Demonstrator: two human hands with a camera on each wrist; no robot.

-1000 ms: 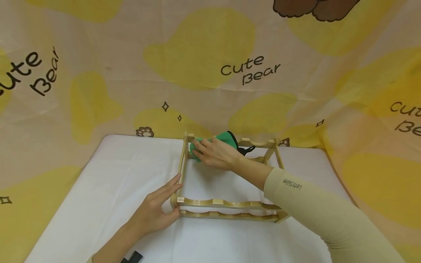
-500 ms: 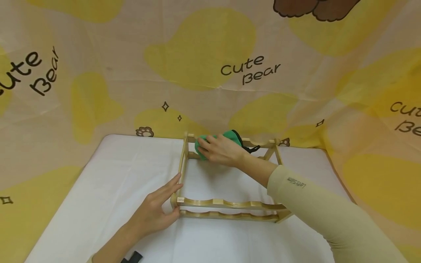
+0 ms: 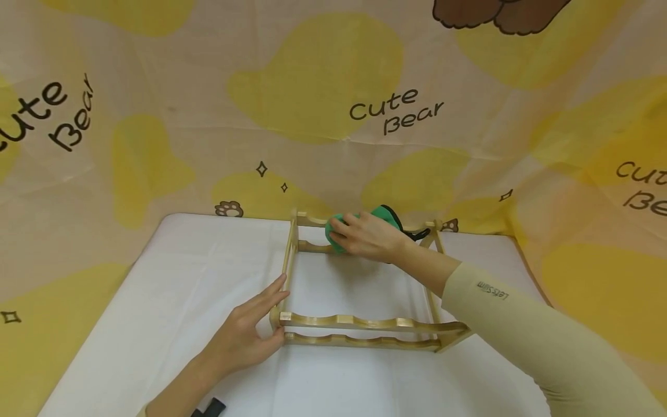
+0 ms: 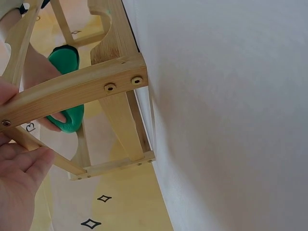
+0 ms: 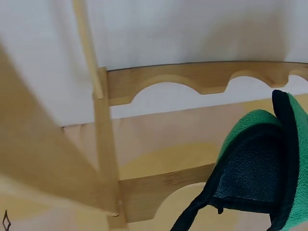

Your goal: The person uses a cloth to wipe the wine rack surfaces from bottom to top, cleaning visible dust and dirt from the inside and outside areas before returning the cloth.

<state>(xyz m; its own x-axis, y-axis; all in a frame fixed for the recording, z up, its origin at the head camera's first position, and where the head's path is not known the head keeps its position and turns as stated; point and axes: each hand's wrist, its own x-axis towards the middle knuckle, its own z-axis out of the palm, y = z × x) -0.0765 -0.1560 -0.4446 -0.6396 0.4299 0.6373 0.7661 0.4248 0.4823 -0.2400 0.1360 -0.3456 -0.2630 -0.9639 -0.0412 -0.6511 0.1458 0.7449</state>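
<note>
A light wooden rack [image 3: 344, 320] with scalloped rails stands on the white-covered table. My left hand [image 3: 245, 336] holds its left end near the front corner, and in the left wrist view the thumb and fingers lie on either side of the wooden frame [image 4: 72, 86]. At the upper back rail, my right hand [image 3: 372, 237] grips a green cleaning cloth [image 3: 387, 214] with black edging and a black hanging loop. The cloth [image 5: 255, 159] appears folded in the right wrist view, its dark inner side showing. My right hand covers part of the back rail.
A printed yellow and beige backdrop [image 3: 318, 116] rises directly behind the rack. The white tabletop [image 3: 208, 260] extends to both sides. A small black object [image 3: 213, 407] shows at the bottom edge, beside my left forearm.
My right hand has slid to the right along the back rail with the green cleaning cloth, uncovering its left part. My left hand and the rack have stayed in place.
</note>
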